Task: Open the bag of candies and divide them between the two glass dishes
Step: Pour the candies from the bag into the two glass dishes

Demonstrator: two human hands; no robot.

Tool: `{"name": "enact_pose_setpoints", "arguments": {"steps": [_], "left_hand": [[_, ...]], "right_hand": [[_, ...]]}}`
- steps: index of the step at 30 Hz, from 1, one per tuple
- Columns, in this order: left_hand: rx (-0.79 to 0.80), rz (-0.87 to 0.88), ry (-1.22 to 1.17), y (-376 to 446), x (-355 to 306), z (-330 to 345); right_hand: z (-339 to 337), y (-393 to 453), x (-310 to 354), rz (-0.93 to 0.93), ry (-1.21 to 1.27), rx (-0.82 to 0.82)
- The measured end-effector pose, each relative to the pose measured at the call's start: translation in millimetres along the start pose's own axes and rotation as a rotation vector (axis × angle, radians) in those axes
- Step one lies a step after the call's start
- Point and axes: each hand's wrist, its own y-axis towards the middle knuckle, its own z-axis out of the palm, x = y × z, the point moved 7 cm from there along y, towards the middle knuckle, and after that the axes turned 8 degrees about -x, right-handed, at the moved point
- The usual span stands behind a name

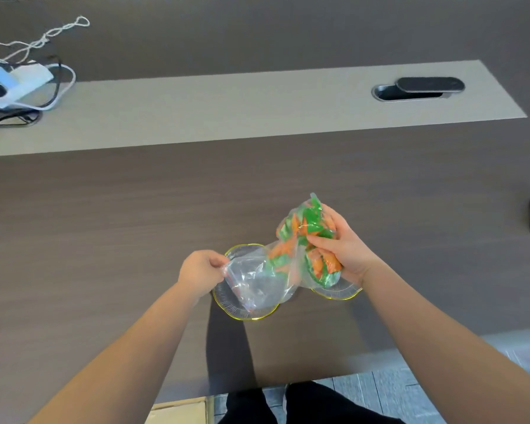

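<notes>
A clear plastic zip bag [257, 283] holds orange and green wrapped candies [306, 228] bunched at its right end. My right hand [346, 246] grips that candy-filled end and lifts it, so the bag tilts down to the left. My left hand [201, 267] pinches the bag's mouth edge, which has a red strip. Under the bag stand two glass dishes with yellow rims: the left dish [227, 304] below the bag's mouth, the right dish [340, 293] mostly hidden by the bag and my right hand. No candies are visible in either dish.
The dark brown table [135, 209] has a grey centre strip [227, 108] with a cable port [416, 88]. A power strip with tangled cables [16, 84] lies far left. The table's front edge is close behind the dishes, with a cardboard box [178, 411] on the floor.
</notes>
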Motion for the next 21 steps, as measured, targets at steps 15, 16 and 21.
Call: {"name": "enact_pose_setpoints", "arguments": {"steps": [15,16,21], "left_hand": [[0.023,-0.095,-0.231,-1,-3,0],[-0.007,-0.077,-0.180,-1,0,-5],[-0.058,-0.085,-0.131,-6,12,-20]], "right_hand": [[44,-6,27,-0.036,-0.101,0.083],[45,-6,29,-0.041,-0.106,0.082],[43,-9,40,-0.086,-0.187,0.066]]}}
